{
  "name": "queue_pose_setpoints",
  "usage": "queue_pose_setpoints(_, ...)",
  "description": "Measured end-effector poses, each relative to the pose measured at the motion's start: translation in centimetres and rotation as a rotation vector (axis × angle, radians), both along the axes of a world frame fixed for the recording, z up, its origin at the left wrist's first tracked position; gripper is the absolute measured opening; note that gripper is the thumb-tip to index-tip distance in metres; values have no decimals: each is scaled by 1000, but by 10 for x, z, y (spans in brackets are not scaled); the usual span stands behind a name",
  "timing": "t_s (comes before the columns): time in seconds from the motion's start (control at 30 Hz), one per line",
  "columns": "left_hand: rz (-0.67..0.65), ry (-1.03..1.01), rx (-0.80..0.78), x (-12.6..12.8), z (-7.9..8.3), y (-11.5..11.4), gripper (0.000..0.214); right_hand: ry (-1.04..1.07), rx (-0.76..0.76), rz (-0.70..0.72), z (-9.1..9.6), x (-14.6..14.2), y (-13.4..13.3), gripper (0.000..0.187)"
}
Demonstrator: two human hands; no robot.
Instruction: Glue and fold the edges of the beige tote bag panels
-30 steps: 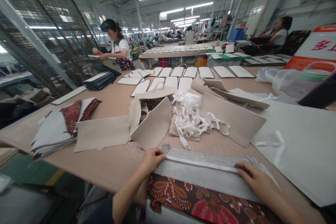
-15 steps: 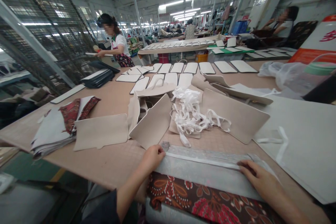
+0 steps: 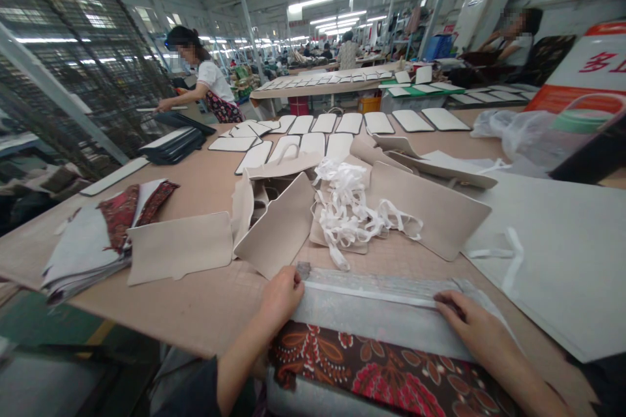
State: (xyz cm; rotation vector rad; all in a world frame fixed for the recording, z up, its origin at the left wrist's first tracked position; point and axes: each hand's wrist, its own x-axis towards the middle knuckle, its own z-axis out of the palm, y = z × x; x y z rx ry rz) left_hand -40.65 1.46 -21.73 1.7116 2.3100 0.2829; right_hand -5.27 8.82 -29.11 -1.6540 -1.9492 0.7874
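A narrow white tape (image 3: 366, 294) runs straight across a greyish backing sheet (image 3: 376, 316) at the table's near edge. My left hand (image 3: 282, 294) pinches the tape's left end between thumb and fingers. Farther right, my right hand (image 3: 473, 320) has its fingertips closed on the other end. Below the grey band, brown fabric with a red and orange flower print (image 3: 381, 371) hangs toward me. Just beyond my hands lies a tangled heap of white tape (image 3: 349, 208).
Beige leather-like panels (image 3: 276, 228) surround the tape heap. Folded printed fabric (image 3: 85, 234) lies left, a large white sheet (image 3: 562, 254) right. White panels with dark edges (image 3: 313, 143) cover the far side. A co-worker (image 3: 208, 81) stands back left beside stacked dark panels (image 3: 176, 146).
The view has shifted slightly, so the table things sit a little farther left. Both hands keep their places on the tape. The co-worker at back left has leaned and reached lower over the stack.
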Motion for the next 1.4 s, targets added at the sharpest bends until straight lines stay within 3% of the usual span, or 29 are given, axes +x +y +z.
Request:
queue_pose_setpoints(0.17, -273, 431, 78, 15, 6, -7, 22, -14, 27, 21, 14, -7, -1, 25)
queue_pose_setpoints(0.3, -496, 567, -7, 21, 8, -9, 29, -39, 31, 27, 25, -11, -3, 18)
queue_pose_setpoints(0.5, -619, 717, -138, 37, 20, -12, 61, -92, -23, 14, 35, -15, -1, 13)
queue_pose_setpoints(0.7, -620, 798, -254, 58, 21, -4, 67, -124, -17, 5, 43, -15, 0, 16)
queue_pose_setpoints(0.9, -567, 706, -289, 69, 24, 5, 62, -171, -20, -16, 45, -18, 1, 17)
queue_pose_setpoints(1.07, -754, 570, -187, 107, 32, 21, 41, -226, -21, -32, 43, -22, 0, 15)
queue_pose_setpoints(1.2, -917, 421, -84, 150, 21, 33, 38, -203, 2, -61, 43, -11, 0, 13)
queue_pose_setpoints(1.4, -899, 425, -96, 169, 4, 36, 33, -64, -13, -121, 42, 31, 5, 15)
